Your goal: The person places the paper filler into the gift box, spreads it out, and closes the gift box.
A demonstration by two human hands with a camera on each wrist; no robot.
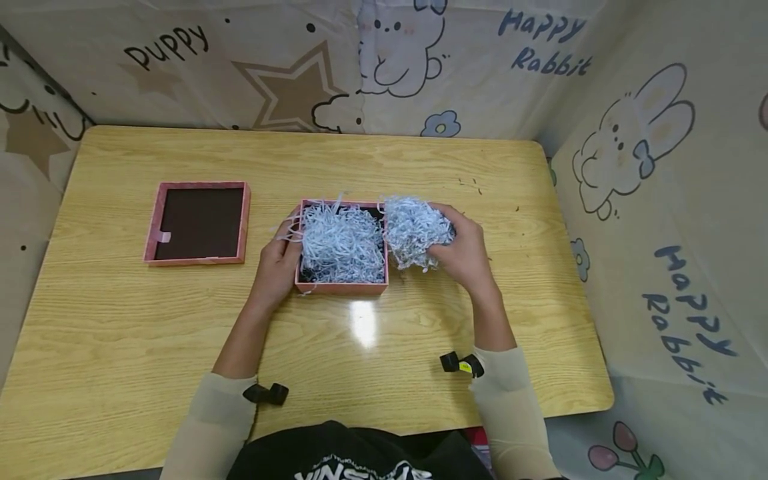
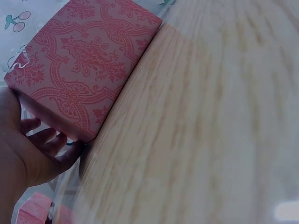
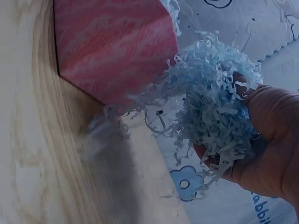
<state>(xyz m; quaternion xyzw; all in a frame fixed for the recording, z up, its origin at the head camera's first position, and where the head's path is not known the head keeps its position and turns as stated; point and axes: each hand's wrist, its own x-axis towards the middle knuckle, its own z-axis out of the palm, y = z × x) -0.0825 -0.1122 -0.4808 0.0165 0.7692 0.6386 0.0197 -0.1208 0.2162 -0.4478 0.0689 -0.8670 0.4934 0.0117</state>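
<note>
A pink patterned box (image 1: 342,289) stands on the table, filled with pale blue shredded paper (image 1: 342,243). My left hand (image 1: 279,257) rests against the box's left wall, its fingers and thumb on that one side in the left wrist view. Just right of the box, my right hand (image 1: 465,250) grips a loose clump of the same shredded paper (image 3: 217,102). Strands trail from this clump near the box's right wall. The fingertips under the clump are partly hidden by the paper.
A shallow pink box lid (image 1: 245,223) with a dark inside lies on the left of the wooden table (image 1: 150,347). Small dark scraps (image 1: 471,183) are scattered at the back right. Printed cloth (image 1: 480,73) hangs behind the table and along its right side.
</note>
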